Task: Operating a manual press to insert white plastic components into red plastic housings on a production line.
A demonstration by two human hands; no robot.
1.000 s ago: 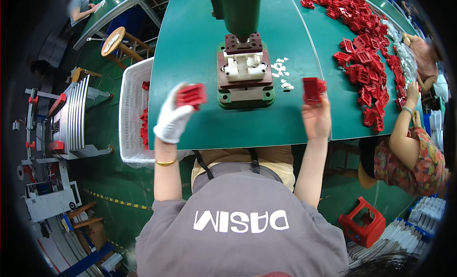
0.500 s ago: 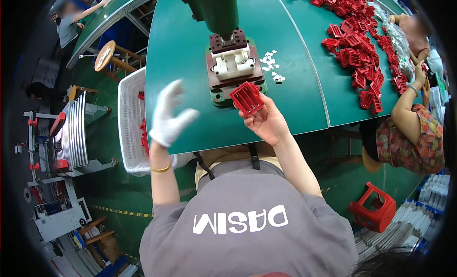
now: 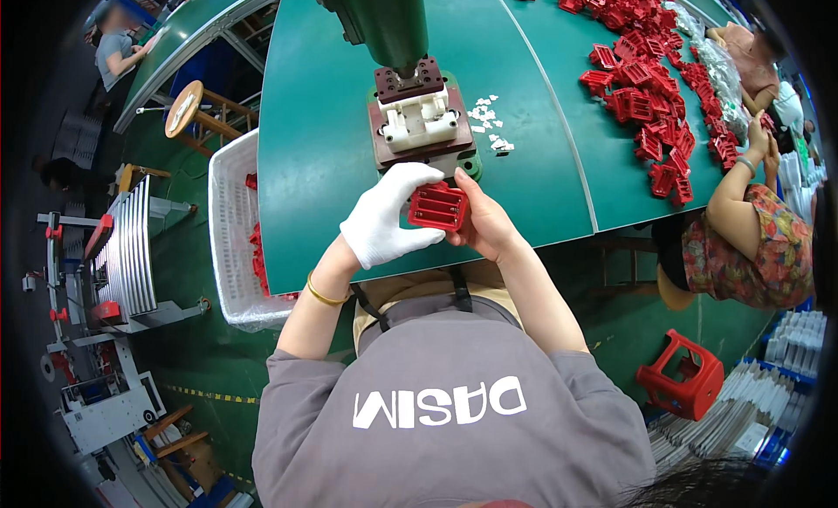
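Note:
Between my hands, over the table's near edge, is a red plastic battery holder [image 3: 437, 208] with open slots and small metal contacts. My left hand [image 3: 388, 216], in a white glove, curves around its left side, thumb below and fingers above. The bare right hand [image 3: 484, 218] grips the holder's right side. Just beyond them stands a green bench press [image 3: 388, 24] with a white fixture [image 3: 421, 124] on a dark red block. Small white pieces [image 3: 489, 115] lie scattered to the right of the press.
Many red holders [image 3: 642, 102] are heaped on the green table [image 3: 323, 115] at the right, beside clear plastic bags [image 3: 723, 80]. A white crate [image 3: 229, 246] with red parts stands at the left. A co-worker [image 3: 742, 237] sits at the right, near a red stool [image 3: 681, 374].
My gloved left hand has come in from the left and closed on the holder's left side. The right hand has turned the holder and brought it slightly lower.

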